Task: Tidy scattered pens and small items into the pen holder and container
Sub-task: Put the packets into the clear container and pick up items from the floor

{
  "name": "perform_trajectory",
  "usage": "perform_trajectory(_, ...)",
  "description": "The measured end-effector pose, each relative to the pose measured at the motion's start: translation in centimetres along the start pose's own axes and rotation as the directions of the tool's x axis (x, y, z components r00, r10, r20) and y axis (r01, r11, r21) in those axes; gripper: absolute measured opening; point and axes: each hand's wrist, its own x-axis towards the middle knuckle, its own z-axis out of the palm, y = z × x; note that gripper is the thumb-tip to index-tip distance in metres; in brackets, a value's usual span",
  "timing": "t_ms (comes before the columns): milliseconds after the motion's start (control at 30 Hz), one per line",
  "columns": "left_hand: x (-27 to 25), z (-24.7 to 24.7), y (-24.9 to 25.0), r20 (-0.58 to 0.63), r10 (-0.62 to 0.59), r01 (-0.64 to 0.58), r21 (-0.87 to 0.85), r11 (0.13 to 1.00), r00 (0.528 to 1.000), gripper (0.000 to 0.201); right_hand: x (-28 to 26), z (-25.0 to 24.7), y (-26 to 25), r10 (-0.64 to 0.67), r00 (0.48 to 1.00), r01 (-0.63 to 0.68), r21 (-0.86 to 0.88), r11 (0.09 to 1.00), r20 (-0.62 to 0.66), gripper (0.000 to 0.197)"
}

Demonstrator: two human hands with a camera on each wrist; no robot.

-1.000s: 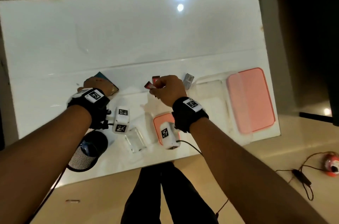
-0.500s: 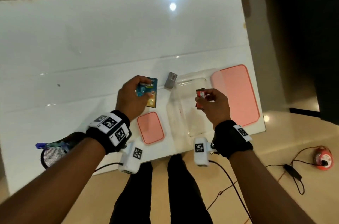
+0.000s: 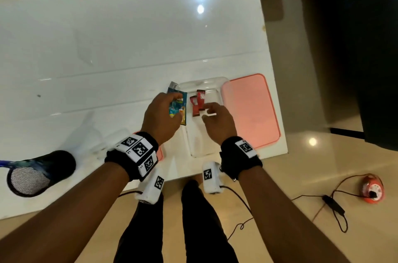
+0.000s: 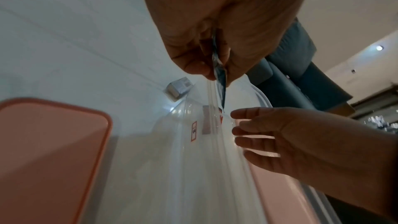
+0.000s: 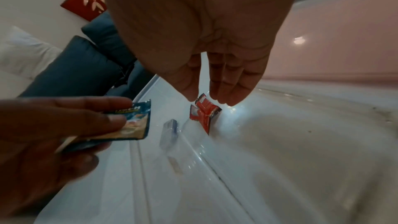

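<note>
A clear plastic container (image 3: pixel 217 81) stands near the table's front right. Two red packets (image 3: pixel 198 103) are inside it at its far left; in the right wrist view a red packet (image 5: pixel 203 113) is just under my fingertips. My right hand (image 3: pixel 206 113) hovers over the container with fingers loose and empty. My left hand (image 3: pixel 174 108) pinches a blue sachet (image 3: pixel 179 101) at the container's left rim; the left wrist view shows the blue sachet (image 4: pixel 219 74) edge-on between thumb and fingers. A black mesh pen holder (image 3: pixel 38 173) stands far left with a blue pen (image 3: pixel 3 163) in it.
A large pink lid (image 3: pixel 249 112) lies right of the container. A small pink lid (image 4: pixel 43 151) lies under my left wrist. A small grey box (image 4: pixel 180 88) sits behind the sachet. The table's front edge is close; cables and a red device (image 3: pixel 373 191) lie on the floor.
My right hand has let go of the red packets, which are now in the clear container. My left hand carried the blue sachet rightwards to the container's left rim.
</note>
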Motion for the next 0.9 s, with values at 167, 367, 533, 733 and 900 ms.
perform_trajectory(167, 1.2, 1.0, 1.6, -0.005, 0.107, -0.104, 0.182, 0.978, 0.994, 0.046, -3.3, -0.7, 1.3, -0.056, 0.998, 0.053, 0.09, 0.994, 0.03, 0.022)
perform_trajectory(367, 2.4, 3.0, 3.1, 0.057, 0.028, -0.048, 0.381, 0.923, 0.998, 0.056, -2.6, -1.2, 0.8, -0.078, 0.994, 0.07, 0.089, 0.994, 0.082, 0.023)
perform_trajectory(533, 2.1, 3.4, 3.0, 0.033, 0.045, -0.055, 0.387, 0.921, 0.998, 0.045, -0.6, -1.7, -0.1, -0.095, 0.986, 0.096, 0.002, 0.995, 0.139, 0.026)
perform_trajectory(733, 1.9, 1.5, 1.5, -0.211, -0.01, 0.051, 0.193, 0.98, 0.977, 0.024, 0.3, -2.4, -0.3, -0.158, 0.979, 0.165, -0.047, 0.985, 0.127, 0.024)
perform_trajectory(900, 2.4, 0.2, 0.2, -0.308, -0.098, 0.112, 0.028, 0.993, 0.946, 0.015, -0.2, -2.7, 0.0, -0.179, 0.975, 0.184, -0.031, 0.982, 0.13, 0.023)
